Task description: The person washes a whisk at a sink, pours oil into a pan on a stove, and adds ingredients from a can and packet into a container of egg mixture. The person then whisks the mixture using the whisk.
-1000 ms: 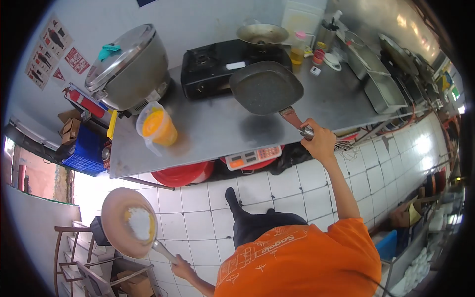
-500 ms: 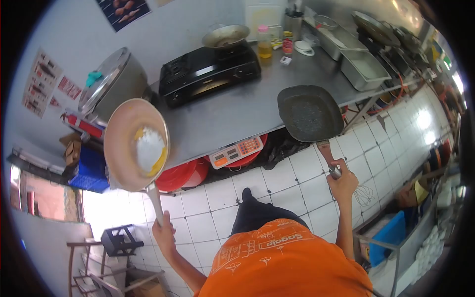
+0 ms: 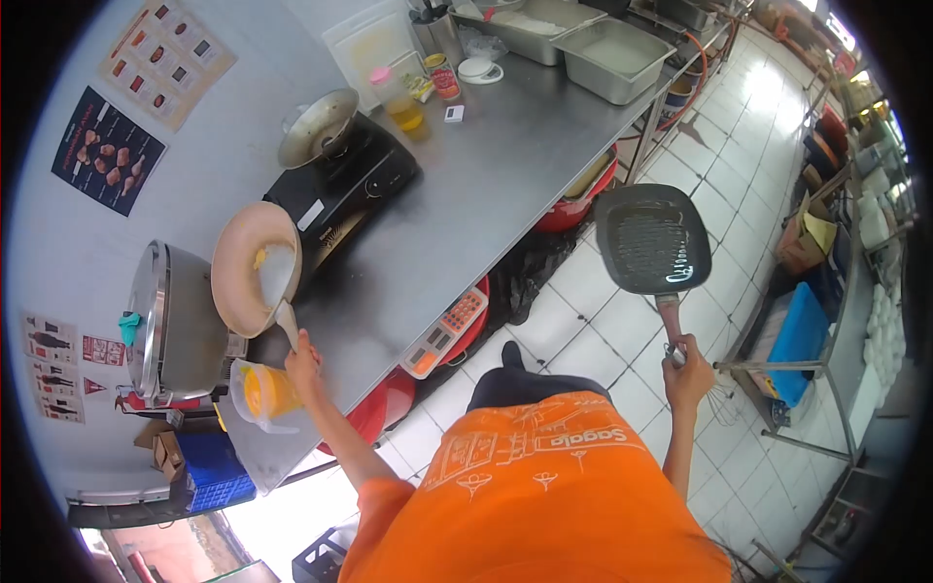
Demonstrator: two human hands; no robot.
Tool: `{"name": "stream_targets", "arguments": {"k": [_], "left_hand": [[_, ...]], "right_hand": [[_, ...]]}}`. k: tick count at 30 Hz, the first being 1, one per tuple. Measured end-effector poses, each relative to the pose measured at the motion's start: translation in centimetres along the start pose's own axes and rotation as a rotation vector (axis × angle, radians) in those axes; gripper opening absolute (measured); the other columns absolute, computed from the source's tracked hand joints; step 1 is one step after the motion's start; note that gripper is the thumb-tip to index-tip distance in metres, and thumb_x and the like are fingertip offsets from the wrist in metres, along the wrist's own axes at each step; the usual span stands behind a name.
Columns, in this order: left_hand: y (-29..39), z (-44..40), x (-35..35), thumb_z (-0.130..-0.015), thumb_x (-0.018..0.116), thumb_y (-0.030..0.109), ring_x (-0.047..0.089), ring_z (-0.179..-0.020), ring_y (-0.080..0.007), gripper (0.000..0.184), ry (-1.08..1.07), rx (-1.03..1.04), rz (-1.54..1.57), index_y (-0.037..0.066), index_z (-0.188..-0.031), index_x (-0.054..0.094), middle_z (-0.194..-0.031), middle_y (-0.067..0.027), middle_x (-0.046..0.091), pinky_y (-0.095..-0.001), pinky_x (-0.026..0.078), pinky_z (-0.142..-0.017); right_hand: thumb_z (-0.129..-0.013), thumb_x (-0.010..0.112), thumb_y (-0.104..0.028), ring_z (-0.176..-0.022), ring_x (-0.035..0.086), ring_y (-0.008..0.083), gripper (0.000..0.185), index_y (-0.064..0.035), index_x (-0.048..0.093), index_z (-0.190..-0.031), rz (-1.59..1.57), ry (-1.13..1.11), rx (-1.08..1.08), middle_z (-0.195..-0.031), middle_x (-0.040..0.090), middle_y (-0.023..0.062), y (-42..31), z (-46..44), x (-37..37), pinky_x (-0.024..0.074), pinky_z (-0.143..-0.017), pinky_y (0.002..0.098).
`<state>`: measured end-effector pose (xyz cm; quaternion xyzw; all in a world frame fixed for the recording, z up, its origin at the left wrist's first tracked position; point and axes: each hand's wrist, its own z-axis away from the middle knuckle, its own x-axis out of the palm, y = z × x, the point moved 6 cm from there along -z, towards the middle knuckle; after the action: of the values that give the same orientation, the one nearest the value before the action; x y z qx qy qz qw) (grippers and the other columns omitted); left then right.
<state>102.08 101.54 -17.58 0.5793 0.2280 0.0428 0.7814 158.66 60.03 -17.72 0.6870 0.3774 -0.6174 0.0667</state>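
Observation:
My left hand (image 3: 304,369) is closed around the handle of a beige frying pan (image 3: 233,291), tilted above the near left part of the metal table. A white mass (image 3: 276,275) with a little yellow lies in it. Just below that hand, a clear jug (image 3: 267,396) of yellow-orange liquid stands near the table's corner. My right hand (image 3: 688,374) grips the handle of a dark square grill pan (image 3: 653,243), held out over the tiled floor. A whisk (image 3: 721,403) is in the same hand, its wires hanging below. Wet, shiny patches show on the grill pan.
On the metal table (image 3: 457,214) stand a black gas stove (image 3: 384,175) with a metal wok (image 3: 321,131), an oil bottle (image 3: 400,107), a can (image 3: 442,78) and steel trays (image 3: 612,63). A large pot (image 3: 180,316) is at left. An orange scale (image 3: 447,330) sits below the table edge.
My view has turned and I stand closer to the table's left end. The frying pan is now over the table, beside the stove. The jug has come into view. Both pans stay in hand.

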Motion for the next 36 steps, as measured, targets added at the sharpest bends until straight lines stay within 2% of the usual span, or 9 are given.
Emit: {"name": "stream_targets", "arguments": {"k": [10, 13, 19, 24, 25, 27, 30, 33, 36], "left_hand": [[3.0, -12.3, 2.4, -0.087, 0.068, 0.037, 0.045, -0.051, -0.0064, 0.034, 0.05, -0.072, 0.015, 0.015, -0.065, 0.055, -0.057, 0.0043, 0.047, -0.0207, 0.042, -0.052], [4.2, -14.5, 2.9, -0.085, 0.07, 0.036, 0.046, -0.049, -0.0075, 0.035, 0.007, -0.064, 0.046, 0.012, -0.065, 0.054, -0.056, 0.0035, 0.049, -0.0245, 0.043, -0.054], [7.0, -15.7, 3.2, -0.083, 0.072, 0.035, 0.047, -0.051, -0.0037, 0.028, -0.127, -0.16, 0.032, 0.019, -0.068, 0.056, -0.057, 0.0084, 0.048, -0.0186, 0.043, -0.05], [9.1, -16.5, 4.9, -0.084, 0.072, 0.03, 0.05, -0.054, -0.0045, 0.019, -0.22, -0.151, 0.084, 0.018, -0.076, 0.058, -0.063, 0.0081, 0.053, -0.0192, 0.044, -0.051], [9.9, -15.8, 5.3, -0.084, 0.071, 0.028, 0.049, -0.056, -0.0043, 0.018, -0.139, -0.148, 0.054, 0.018, -0.076, 0.058, -0.064, 0.0075, 0.052, -0.0206, 0.044, -0.053], [11.4, -14.8, 6.4, -0.086, 0.068, 0.03, 0.047, -0.057, -0.0039, 0.024, -0.225, -0.142, 0.035, 0.018, -0.072, 0.053, -0.059, 0.0076, 0.047, -0.0201, 0.041, -0.054], [12.1, -16.4, 6.5, -0.087, 0.068, 0.031, 0.044, -0.053, -0.0027, 0.026, -0.2, -0.233, -0.004, 0.019, -0.07, 0.052, -0.056, 0.0097, 0.046, -0.0181, 0.04, -0.054], [12.2, -17.1, 6.0, -0.087, 0.067, 0.032, 0.045, -0.049, -0.0002, 0.02, -0.207, -0.281, 0.04, 0.017, -0.079, 0.058, -0.056, 0.0126, 0.047, -0.0168, 0.039, -0.053], [12.5, -18.2, 5.3, -0.09, 0.063, 0.031, 0.049, -0.05, -0.0007, 0.021, -0.253, -0.395, 0.143, 0.01, -0.094, 0.062, -0.058, 0.0116, 0.05, -0.0188, 0.044, -0.054]], "right_hand": [[-0.065, 0.07, -0.009, -0.064, 0.064, 0.0334, 0.036, -0.0207, 0.058, -0.097, 0.004, 0.018, 0.177, -0.075, 0.067, 0.0077, 0.4, 4.1, 6.7, 0.0474, -0.055, 0.0429], [-0.066, 0.07, -0.009, -0.065, 0.064, 0.0329, 0.035, -0.0193, 0.058, -0.097, -0.008, 0.007, 0.165, -0.076, 0.067, 0.0069, 1.0, 4.5, 9.1, 0.0479, -0.056, 0.0426], [-0.066, 0.072, -0.011, -0.07, 0.065, 0.031, 0.033, -0.0173, 0.059, -0.095, -0.036, -0.126, 0.121, -0.078, 0.067, 0.0072, 1.5, 4.5, 15.5, 0.0476, -0.059, 0.0418], [-0.065, 0.072, -0.01, -0.071, 0.064, 0.0302, 0.036, -0.0175, 0.059, -0.099, -0.129, -0.205, 0.039, -0.079, 0.066, 0.0063, 1.1, 4.1, 20.4, 0.0453, -0.059, 0.0426], [-0.064, 0.071, -0.01, -0.072, 0.064, 0.0299, 0.038, -0.0172, 0.059, -0.099, -0.122, -0.221, 0.013, -0.08, 0.067, 0.0061, 1.2, 4.2, 21.5, 0.0451, -0.059, 0.0421], [-0.064, 0.071, -0.01, -0.072, 0.064, 0.0296, 0.039, -0.0169, 0.059, -0.1, -0.132, -0.252, -0.025, -0.082, 0.067, 0.0059, 0.9, 3.7, 22.9, 0.0449, -0.059, 0.0416], [-0.062, 0.074, -0.012, -0.064, 0.061, 0.0263, 0.04, -0.0158, 0.059, -0.098, -0.09, -0.22, -0.106, -0.071, 0.061, 0.005, 0.7, 3.1, 23.1, 0.0406, -0.055, 0.04], [-0.062, 0.074, -0.013, -0.065, 0.061, 0.0262, 0.04, -0.015, 0.059, -0.098, -0.058, -0.224, -0.163, -0.07, 0.06, 0.0053, 0.8, 2.3, 23.5, 0.0404, -0.055, 0.0397], [-0.063, 0.072, -0.012, -0.074, 0.064, 0.0275, 0.039, -0.015, 0.058, -0.1, -0.065, -0.306, -0.124, -0.081, 0.066, 0.0044, 1.5, 2.3, 24.3, 0.0444, -0.06, 0.0407]]}}
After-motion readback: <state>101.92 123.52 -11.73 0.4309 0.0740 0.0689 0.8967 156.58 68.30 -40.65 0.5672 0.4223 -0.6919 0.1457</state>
